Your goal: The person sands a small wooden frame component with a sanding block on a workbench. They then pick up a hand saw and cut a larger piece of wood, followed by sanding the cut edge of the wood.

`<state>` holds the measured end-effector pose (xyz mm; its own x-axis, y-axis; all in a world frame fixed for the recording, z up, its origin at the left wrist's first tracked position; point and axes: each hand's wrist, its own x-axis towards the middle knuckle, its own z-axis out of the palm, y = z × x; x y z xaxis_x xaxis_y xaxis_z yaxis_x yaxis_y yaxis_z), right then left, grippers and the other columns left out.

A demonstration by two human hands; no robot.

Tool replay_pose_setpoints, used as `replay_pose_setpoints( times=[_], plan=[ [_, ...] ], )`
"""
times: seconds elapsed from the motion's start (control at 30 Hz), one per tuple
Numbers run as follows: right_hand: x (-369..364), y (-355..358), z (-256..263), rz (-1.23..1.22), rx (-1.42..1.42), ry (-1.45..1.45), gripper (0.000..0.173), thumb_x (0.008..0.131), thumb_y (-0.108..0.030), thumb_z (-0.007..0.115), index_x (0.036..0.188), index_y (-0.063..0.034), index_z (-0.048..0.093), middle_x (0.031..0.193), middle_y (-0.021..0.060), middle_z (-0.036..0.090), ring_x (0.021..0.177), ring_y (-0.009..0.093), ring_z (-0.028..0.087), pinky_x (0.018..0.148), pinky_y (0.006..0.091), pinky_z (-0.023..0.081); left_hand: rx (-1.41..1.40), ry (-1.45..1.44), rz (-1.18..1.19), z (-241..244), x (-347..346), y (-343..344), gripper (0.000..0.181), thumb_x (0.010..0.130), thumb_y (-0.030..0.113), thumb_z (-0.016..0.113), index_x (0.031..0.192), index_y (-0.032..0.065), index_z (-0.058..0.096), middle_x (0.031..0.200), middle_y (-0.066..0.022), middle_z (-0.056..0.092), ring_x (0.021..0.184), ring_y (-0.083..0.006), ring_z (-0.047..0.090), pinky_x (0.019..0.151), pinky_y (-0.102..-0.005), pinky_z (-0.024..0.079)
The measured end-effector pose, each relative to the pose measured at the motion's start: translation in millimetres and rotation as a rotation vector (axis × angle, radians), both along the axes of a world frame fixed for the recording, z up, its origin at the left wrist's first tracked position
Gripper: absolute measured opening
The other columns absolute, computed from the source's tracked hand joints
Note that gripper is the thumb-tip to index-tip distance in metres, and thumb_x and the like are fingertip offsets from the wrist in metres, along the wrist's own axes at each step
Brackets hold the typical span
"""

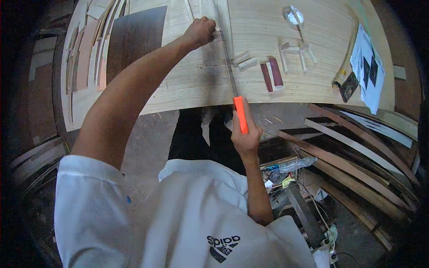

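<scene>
My right hand grips the orange handle of a handsaw just off the near edge of the wooden tabletop. The thin saw blade, seen almost edge-on, reaches away over the top towards my left hand. My left hand is closed, pressed down near the blade's far end, at a small pale wood piece; whether the fingers grip it is hidden. Short pale wood pieces lie right of the blade, beside two dark red strips or blocks. Left of my forearm lies a dark brown board.
Thin wood strips cover the tabletop's left side. Farther right are a small pale wooden frame, a foil-like bowl with a stick, and a white sheet with black shapes. Long boards and a cluttered crate stand below right.
</scene>
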<state>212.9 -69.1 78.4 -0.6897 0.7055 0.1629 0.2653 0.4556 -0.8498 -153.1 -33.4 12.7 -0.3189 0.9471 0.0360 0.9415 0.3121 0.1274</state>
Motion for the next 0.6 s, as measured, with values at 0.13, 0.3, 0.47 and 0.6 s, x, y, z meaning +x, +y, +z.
replay_pose_setpoints(
  times=[0.13, 0.3, 0.47, 0.6],
  plan=[
    [25, -8, 8, 0.021, -0.020, -0.065, 0.047, 0.095, -0.006, 0.066, 0.139, 0.0042, 0.055, 0.132, 0.0250, 0.063, 0.106, 0.032, 0.072, 0.081, 0.0359, 0.060, 0.041, -0.023, -0.027, 0, -1, -1, 0.030, 0.090, 0.031, 0.070, 0.085, 0.0022, 0.074, 0.089, -0.0218, 0.071, 0.090, -0.0427, 0.069, 0.082, -0.0545, 0.055],
    [36, -14, 4, -0.042, 0.046, -0.007, 0.046, 0.095, -0.005, 0.065, 0.139, 0.0032, 0.055, 0.132, 0.0243, 0.064, 0.108, 0.033, 0.071, 0.084, 0.0362, 0.059, -0.021, -0.001, -0.029, 2, -2, 0, 0.029, 0.090, 0.031, 0.070, 0.085, 0.0019, 0.073, 0.088, -0.0220, 0.071, 0.089, -0.0425, 0.069, 0.081, -0.0521, 0.056],
    [-10, 0, 9, -0.069, -0.142, -0.016, 0.047, 0.095, -0.007, 0.066, 0.139, 0.0029, 0.055, 0.131, 0.0268, 0.063, 0.111, 0.035, 0.069, 0.084, 0.0383, 0.059, 0.043, -0.036, -0.033, 1, -2, -2, 0.025, 0.089, 0.029, 0.070, 0.090, 0.0039, 0.072, 0.088, -0.0200, 0.069, 0.088, -0.0414, 0.068, 0.080, -0.0518, 0.056],
    [-50, 14, 5, -0.048, -0.087, 0.025, 0.046, 0.096, -0.010, 0.064, 0.139, 0.0039, 0.055, 0.130, 0.0280, 0.063, 0.109, 0.037, 0.069, 0.082, 0.0394, 0.059, 0.059, -0.027, -0.065, -8, -4, -4, 0.022, 0.087, 0.027, 0.071, 0.092, 0.0056, 0.071, 0.089, -0.0188, 0.069, 0.088, -0.0411, 0.068, 0.079, -0.0515, 0.056]
  ],
)
